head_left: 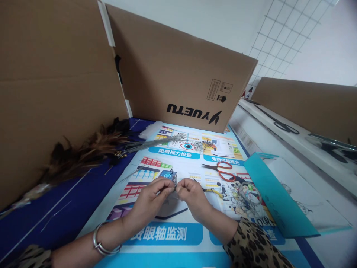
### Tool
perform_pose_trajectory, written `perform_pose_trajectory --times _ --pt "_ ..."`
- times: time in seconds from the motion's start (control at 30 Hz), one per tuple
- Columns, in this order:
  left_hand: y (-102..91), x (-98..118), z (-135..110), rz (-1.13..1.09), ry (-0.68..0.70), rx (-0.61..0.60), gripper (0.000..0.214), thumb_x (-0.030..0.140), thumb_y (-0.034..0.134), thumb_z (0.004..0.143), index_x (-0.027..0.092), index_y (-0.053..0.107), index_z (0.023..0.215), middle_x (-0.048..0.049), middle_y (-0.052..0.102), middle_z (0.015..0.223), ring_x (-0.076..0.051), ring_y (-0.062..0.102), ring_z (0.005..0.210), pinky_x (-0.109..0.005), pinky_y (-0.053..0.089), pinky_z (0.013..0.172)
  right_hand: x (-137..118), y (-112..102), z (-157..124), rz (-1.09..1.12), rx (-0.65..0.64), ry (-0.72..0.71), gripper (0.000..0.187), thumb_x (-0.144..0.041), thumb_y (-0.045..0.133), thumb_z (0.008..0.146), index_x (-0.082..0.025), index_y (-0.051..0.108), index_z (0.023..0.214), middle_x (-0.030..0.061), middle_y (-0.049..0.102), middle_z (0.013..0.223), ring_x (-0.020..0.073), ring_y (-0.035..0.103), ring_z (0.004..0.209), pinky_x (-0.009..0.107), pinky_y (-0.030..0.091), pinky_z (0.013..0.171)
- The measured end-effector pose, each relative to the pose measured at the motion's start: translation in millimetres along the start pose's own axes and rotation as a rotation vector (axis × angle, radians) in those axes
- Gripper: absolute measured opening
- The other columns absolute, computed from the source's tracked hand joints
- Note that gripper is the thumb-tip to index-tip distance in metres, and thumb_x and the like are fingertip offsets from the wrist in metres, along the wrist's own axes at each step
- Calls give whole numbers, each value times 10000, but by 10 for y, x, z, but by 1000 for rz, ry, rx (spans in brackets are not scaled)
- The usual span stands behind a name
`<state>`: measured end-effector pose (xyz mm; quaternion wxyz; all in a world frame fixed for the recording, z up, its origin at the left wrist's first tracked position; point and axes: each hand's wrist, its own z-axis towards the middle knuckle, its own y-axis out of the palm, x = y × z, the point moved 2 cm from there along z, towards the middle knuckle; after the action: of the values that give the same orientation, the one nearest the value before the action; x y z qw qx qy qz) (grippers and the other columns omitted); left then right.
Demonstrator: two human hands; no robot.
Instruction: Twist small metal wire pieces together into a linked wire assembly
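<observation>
Dark grey and wiry, sits as a small piece point(174, 179) pinched by fingertips of left hand point(153, 191) and right hand point(193, 194) over the printed sheet point(156, 259), seemingly for steadiness; has scissors point(219, 168) and a yellow-handled tool point(214, 191) near right hand, probably for easy reach

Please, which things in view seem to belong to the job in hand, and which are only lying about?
Probably in the job:
small dark piece, pinched by the left hand and right hand

Lying about, untouched:
red-handled scissors
yellow-handled tool
tangle of small parts
brown feathers
bundle of thin wires
teal container

Some of these may serve too; the picture cannot settle that.
</observation>
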<state>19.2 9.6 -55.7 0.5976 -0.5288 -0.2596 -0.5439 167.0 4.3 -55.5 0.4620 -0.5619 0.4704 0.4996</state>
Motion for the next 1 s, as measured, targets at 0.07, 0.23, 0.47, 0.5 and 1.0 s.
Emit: perform_pose_trajectory --times 0.07,0.23,0.47,0.5,1.0 --pt "6 -13 -4 11 11 7 149 245 479 834 209 623 835 -31 615 837 -178 555 803 -276 432 719 19 -5 1 -3 10 -4 48 -177 512 695 -166 541 659 -48 466 547 87 413 534 204 344 524" --pt "1 -16 -6 45 34 1 153 227 476 843 208 626 865 -45 627 879 -184 568 853 -287 441 764 28 -13 -1 18 22 -12 57 -164 490 691 -165 537 659 -47 463 550 86 402 531 206 347 531" --pt "-18 31 21 140 65 -1 113 205 506 810 210 618 802 -40 632 830 -189 577 815 -289 449 737 -10 5 -10 -28 62 -11 67 -178 494 690 -166 533 636 -49 467 539 91 413 533 209 345 532" --pt "-17 34 23 151 75 -3 111 201 505 809 208 615 793 -40 628 818 -187 576 803 -286 450 725 -16 6 -13 -39 64 -14 69 -177 494 691 -166 533 635 -49 463 542 90 408 533 207 342 530" --pt "-38 65 70 271 218 -80 111 130 455 790 184 552 801 -49 555 791 -187 514 782 -301 410 726 -7 17 -33 -208 90 -111 96 -211 494 749 -172 527 667 -42 486 608 96 431 580 208 362 558"
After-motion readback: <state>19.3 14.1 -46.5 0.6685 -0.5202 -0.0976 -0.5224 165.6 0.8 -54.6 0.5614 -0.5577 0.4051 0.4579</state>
